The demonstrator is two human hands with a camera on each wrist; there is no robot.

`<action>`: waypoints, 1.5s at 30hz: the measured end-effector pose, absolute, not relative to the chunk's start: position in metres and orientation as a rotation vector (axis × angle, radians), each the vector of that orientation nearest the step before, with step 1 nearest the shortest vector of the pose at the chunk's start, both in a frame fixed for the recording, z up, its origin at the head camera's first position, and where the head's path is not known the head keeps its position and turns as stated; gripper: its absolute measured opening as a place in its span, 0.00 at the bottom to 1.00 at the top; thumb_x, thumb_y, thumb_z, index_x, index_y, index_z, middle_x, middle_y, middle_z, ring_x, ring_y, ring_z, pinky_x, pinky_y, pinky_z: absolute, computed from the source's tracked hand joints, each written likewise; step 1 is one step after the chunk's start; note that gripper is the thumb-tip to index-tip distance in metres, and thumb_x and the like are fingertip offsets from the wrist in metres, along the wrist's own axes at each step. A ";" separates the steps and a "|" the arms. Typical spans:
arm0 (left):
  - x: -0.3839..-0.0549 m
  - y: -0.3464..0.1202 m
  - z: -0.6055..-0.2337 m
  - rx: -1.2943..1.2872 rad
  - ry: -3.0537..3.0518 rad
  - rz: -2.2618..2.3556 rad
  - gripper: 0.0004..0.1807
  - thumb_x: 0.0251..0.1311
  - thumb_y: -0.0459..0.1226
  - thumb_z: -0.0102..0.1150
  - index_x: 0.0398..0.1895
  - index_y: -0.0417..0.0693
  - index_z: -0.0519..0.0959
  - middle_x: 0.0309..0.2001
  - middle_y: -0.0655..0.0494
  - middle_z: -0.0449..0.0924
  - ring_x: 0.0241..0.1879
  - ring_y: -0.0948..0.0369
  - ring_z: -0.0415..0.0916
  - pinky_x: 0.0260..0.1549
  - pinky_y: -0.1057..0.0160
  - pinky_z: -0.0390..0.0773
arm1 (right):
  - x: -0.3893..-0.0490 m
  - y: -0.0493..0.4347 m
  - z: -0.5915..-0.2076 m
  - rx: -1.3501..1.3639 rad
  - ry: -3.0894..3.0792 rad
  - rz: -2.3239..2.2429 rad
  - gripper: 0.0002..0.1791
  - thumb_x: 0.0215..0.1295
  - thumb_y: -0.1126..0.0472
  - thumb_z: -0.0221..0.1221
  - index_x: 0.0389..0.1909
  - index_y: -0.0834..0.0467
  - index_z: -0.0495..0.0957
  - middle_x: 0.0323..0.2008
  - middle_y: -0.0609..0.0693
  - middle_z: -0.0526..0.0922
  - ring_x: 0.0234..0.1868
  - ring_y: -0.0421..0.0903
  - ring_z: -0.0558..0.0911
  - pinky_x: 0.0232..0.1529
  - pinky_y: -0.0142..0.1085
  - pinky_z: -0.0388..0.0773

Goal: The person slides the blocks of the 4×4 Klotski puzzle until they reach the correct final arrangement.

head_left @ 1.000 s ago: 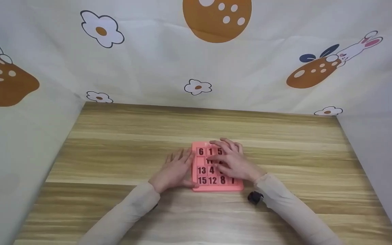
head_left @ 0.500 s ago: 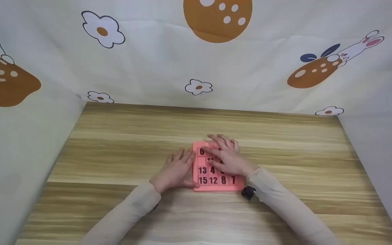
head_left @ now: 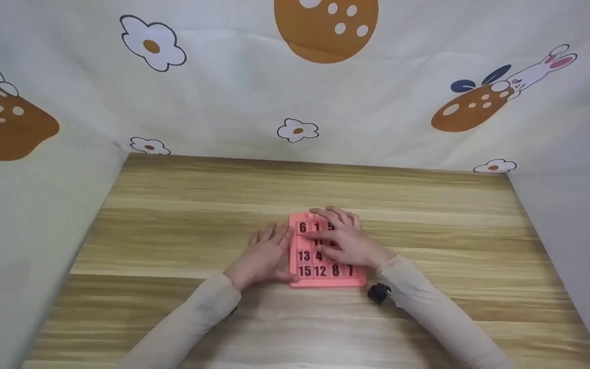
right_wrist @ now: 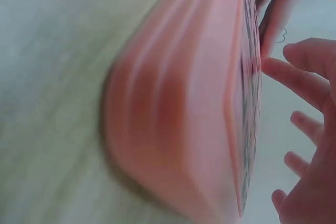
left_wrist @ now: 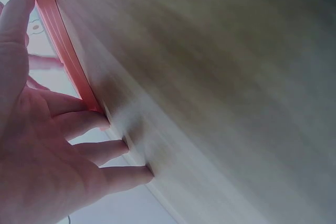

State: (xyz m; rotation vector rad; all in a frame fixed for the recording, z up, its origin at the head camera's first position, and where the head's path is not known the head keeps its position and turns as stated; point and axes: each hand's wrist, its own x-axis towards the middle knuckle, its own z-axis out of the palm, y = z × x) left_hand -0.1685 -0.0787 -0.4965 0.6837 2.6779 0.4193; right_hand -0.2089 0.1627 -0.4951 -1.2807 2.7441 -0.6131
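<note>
A pink sliding number puzzle lies flat on the wooden table. My left hand rests along its left side with fingers spread, the thumb at the lower left corner. In the left wrist view, the thumb and index finger touch the puzzle's pink edge, and other fingertips rest on the table. Over the puzzle's right half is my right hand. Its index fingertip is at the gap below the 6 tile. Several tiles on the right are hidden under this hand. The right wrist view shows its other fingers raised.
The wooden table is enclosed at the back and sides by a pale cloth printed with flowers and rabbits. A small black device is at the right wrist, just beside the puzzle's lower right corner.
My right hand moved up and left until its index finger reached the 6 tile, then came back down slightly to the gap below it. The left hand stays put; visible tiles look unchanged.
</note>
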 end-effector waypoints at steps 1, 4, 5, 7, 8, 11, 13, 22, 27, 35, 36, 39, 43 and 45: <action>-0.169 -0.079 -0.497 0.689 2.680 0.421 0.63 0.46 0.66 0.62 0.76 0.40 0.46 0.76 0.43 0.38 0.73 0.41 0.35 0.66 0.36 0.39 | -0.210 0.161 -0.495 -1.260 2.749 -0.600 0.23 0.67 0.51 0.57 0.63 0.48 0.75 0.74 0.56 0.52 0.71 0.63 0.50 0.64 0.63 0.46; -0.169 -0.078 -0.498 0.699 2.688 0.424 0.63 0.46 0.66 0.63 0.76 0.39 0.47 0.76 0.43 0.40 0.73 0.41 0.37 0.65 0.34 0.41 | -0.211 0.157 -0.494 -1.195 2.771 -0.535 0.28 0.69 0.49 0.54 0.68 0.51 0.69 0.75 0.56 0.49 0.72 0.63 0.48 0.64 0.65 0.46; -0.169 -0.077 -0.499 0.698 2.689 0.426 0.63 0.46 0.66 0.63 0.76 0.39 0.47 0.76 0.44 0.40 0.73 0.41 0.37 0.65 0.34 0.41 | -0.211 0.156 -0.494 -1.183 2.777 -0.516 0.28 0.70 0.48 0.54 0.68 0.52 0.69 0.75 0.56 0.48 0.72 0.63 0.48 0.64 0.65 0.45; -0.169 -0.077 -0.499 0.698 2.688 0.429 0.63 0.46 0.66 0.63 0.76 0.39 0.47 0.76 0.44 0.40 0.73 0.41 0.37 0.65 0.34 0.41 | -0.210 0.156 -0.493 -1.185 2.777 -0.494 0.27 0.70 0.48 0.53 0.67 0.52 0.70 0.75 0.55 0.49 0.72 0.63 0.47 0.64 0.65 0.45; -0.169 -0.077 -0.499 0.697 2.686 0.431 0.63 0.46 0.66 0.63 0.76 0.39 0.47 0.76 0.44 0.40 0.73 0.41 0.37 0.65 0.34 0.41 | -0.208 0.157 -0.493 -1.195 2.773 -0.487 0.26 0.70 0.48 0.53 0.66 0.51 0.72 0.75 0.54 0.49 0.72 0.63 0.47 0.64 0.65 0.45; -0.169 -0.077 -0.499 0.687 2.682 0.429 0.63 0.46 0.66 0.63 0.76 0.40 0.47 0.76 0.45 0.39 0.73 0.41 0.36 0.65 0.34 0.40 | -0.202 0.161 -0.491 -1.237 2.748 -0.485 0.22 0.70 0.48 0.53 0.62 0.49 0.75 0.75 0.50 0.49 0.72 0.63 0.46 0.65 0.65 0.44; -0.168 -0.077 -0.498 0.680 2.682 0.424 0.63 0.46 0.66 0.63 0.76 0.40 0.47 0.76 0.45 0.39 0.73 0.42 0.35 0.65 0.35 0.40 | -0.197 0.164 -0.490 -1.251 2.735 -0.479 0.22 0.70 0.47 0.53 0.63 0.48 0.75 0.76 0.48 0.47 0.73 0.63 0.45 0.65 0.65 0.43; -0.169 -0.079 -0.495 0.641 2.674 0.430 0.64 0.45 0.66 0.64 0.76 0.41 0.46 0.76 0.45 0.38 0.73 0.42 0.35 0.66 0.36 0.39 | -0.199 0.173 -0.493 -1.120 2.866 -0.532 0.26 0.67 0.49 0.58 0.63 0.55 0.74 0.74 0.57 0.52 0.71 0.64 0.49 0.63 0.65 0.46; -0.169 -0.079 -0.496 0.648 2.669 0.432 0.64 0.45 0.66 0.64 0.76 0.41 0.46 0.76 0.45 0.38 0.73 0.41 0.35 0.66 0.35 0.40 | -0.203 0.164 -0.494 -1.159 2.806 -0.461 0.29 0.68 0.45 0.54 0.67 0.51 0.70 0.74 0.58 0.50 0.71 0.66 0.47 0.63 0.67 0.46; -0.170 -0.076 -0.498 0.671 2.679 0.396 0.64 0.45 0.66 0.64 0.76 0.39 0.46 0.76 0.43 0.40 0.73 0.41 0.36 0.66 0.35 0.40 | -0.205 0.172 -0.492 -1.115 2.868 -0.542 0.27 0.67 0.48 0.57 0.66 0.51 0.72 0.73 0.60 0.52 0.71 0.64 0.50 0.64 0.64 0.46; -0.169 -0.075 -0.498 0.673 2.679 0.395 0.64 0.45 0.66 0.64 0.76 0.39 0.46 0.76 0.43 0.40 0.73 0.41 0.36 0.66 0.35 0.40 | -0.205 0.176 -0.492 -1.097 2.897 -0.563 0.27 0.66 0.50 0.58 0.64 0.53 0.73 0.73 0.61 0.53 0.71 0.64 0.51 0.63 0.63 0.47; -0.168 -0.076 -0.499 0.671 2.678 0.407 0.64 0.45 0.65 0.65 0.76 0.39 0.46 0.76 0.43 0.39 0.73 0.41 0.35 0.66 0.35 0.39 | -0.205 0.185 -0.491 -1.054 2.969 -0.595 0.24 0.63 0.53 0.60 0.59 0.56 0.76 0.70 0.62 0.57 0.70 0.64 0.53 0.62 0.62 0.48; -0.168 -0.076 -0.498 0.666 2.683 0.418 0.64 0.45 0.65 0.65 0.76 0.39 0.46 0.76 0.44 0.39 0.73 0.41 0.35 0.65 0.35 0.39 | -0.205 0.192 -0.491 -1.062 2.995 -0.568 0.22 0.62 0.53 0.60 0.55 0.57 0.79 0.69 0.63 0.59 0.69 0.64 0.54 0.62 0.61 0.49; -0.169 -0.077 -0.498 0.664 2.687 0.417 0.64 0.45 0.66 0.65 0.76 0.39 0.46 0.76 0.44 0.38 0.73 0.41 0.35 0.65 0.35 0.39 | -0.204 0.192 -0.492 -1.067 2.992 -0.566 0.21 0.62 0.52 0.60 0.54 0.57 0.80 0.69 0.62 0.59 0.69 0.64 0.54 0.62 0.61 0.49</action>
